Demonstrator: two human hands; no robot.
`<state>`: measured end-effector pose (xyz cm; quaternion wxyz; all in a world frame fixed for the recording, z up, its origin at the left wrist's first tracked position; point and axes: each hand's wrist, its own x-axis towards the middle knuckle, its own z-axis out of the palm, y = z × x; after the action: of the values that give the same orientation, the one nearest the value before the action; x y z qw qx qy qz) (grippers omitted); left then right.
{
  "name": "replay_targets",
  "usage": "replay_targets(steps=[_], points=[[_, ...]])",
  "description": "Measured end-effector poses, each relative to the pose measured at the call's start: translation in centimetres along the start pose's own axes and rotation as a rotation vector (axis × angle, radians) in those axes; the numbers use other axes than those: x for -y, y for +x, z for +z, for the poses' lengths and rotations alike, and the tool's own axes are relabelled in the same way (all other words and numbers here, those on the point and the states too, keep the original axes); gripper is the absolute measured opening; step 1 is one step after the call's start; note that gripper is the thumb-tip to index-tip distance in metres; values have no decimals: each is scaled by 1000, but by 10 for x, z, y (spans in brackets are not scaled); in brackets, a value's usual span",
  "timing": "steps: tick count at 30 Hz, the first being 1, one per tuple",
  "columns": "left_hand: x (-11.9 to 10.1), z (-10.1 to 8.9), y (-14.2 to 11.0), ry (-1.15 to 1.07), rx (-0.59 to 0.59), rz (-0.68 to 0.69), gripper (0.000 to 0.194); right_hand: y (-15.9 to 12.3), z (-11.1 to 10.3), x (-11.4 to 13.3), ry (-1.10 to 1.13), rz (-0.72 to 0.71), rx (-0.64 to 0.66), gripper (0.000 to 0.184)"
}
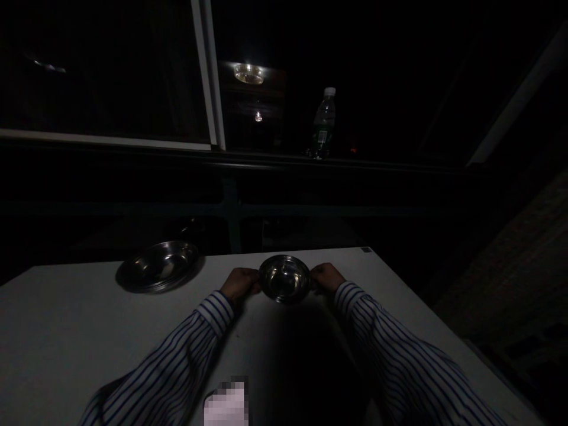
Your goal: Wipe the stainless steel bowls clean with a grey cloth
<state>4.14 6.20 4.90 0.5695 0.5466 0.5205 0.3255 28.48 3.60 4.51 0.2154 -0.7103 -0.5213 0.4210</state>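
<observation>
A small shiny metal bowl (284, 280) is near the far edge of the white table (80, 331), its inside facing up and toward me. My left hand (241, 283) grips its rim from the left, fingers closed. On the opposite side, my right hand (327, 277) pinches the right rim. Whether the bowl rests on the tabletop or is slightly raised, I cannot tell. To the left lies a stack of wider metal dishes (157, 267), apart from both hands.
Behind the table, a plastic bottle (323, 125) with a white cap stands on a dark ledge by the window frame (208, 77). A pixelated pale patch (225, 405) covers part of the near table. The table's right edge slants toward me; the surroundings are very dark.
</observation>
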Motion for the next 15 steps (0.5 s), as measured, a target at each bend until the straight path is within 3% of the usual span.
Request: replay_targets(steps=[6,11,15], points=[[-9,41,18,-17,44,-24,14,-7,-36,-14,81,35,-89,22],[-14,81,39,41,125,-75,32,-4,-65,-34,111,63,-165,23],[-17,106,55,96,153,-80,34,2,-81,-50,111,85,-211,24]])
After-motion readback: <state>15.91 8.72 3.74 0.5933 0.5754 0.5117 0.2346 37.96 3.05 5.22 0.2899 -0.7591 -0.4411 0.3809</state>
